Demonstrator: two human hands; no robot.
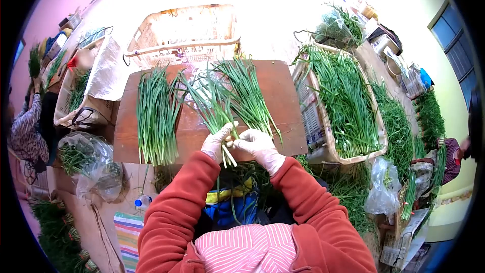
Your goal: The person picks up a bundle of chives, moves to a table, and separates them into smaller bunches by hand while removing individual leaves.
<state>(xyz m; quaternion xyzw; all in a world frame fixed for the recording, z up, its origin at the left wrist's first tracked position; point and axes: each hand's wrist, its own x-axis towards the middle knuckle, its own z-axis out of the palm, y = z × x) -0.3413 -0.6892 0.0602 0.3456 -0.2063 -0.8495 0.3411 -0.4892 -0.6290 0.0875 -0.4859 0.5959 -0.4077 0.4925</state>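
My left hand (218, 141), in a pale glove, is closed around a small bunch of chives (214, 111), its white stem ends poking out below the fingers. My right hand (256, 147), gloved the same way, pinches at the stems of that bunch from the right; its fingertips are partly hidden. Both hands are over the near edge of a brown wooden board (283, 101). On the board's left side lies a thick pile of chives (157, 116), leaves pointing away from me. Another pile of chives (248, 96) lies slantwise just beyond my right hand.
At the right stands a plastic crate (382, 144) full of chives, with loose greens heaped beyond it. Another crate (184, 50) stands behind the board. Plastic bags (382, 187) flank my seat. Other people work at far left (28, 126) and far right (453, 159).
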